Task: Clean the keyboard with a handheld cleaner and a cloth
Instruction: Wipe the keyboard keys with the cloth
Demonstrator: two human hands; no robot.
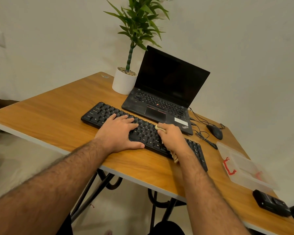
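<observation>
A black keyboard (102, 114) lies slanted across the wooden table (54, 112). My left hand (120, 133) rests flat on its middle keys, fingers spread and straight. My right hand (172, 138) grips a beige cloth (175, 157) and presses it on the keyboard's right half; a bit of cloth shows past the fingertips and a tail hangs below the wrist. A black handheld cleaner (271, 203) lies on the table at the near right corner, apart from both hands.
An open black laptop (168, 92) stands just behind the keyboard, with a white potted plant (124, 82) to its left. A wired black mouse (215, 131) and its cable lie to the right. A clear plastic box (244, 167) with red clips sits near the right edge.
</observation>
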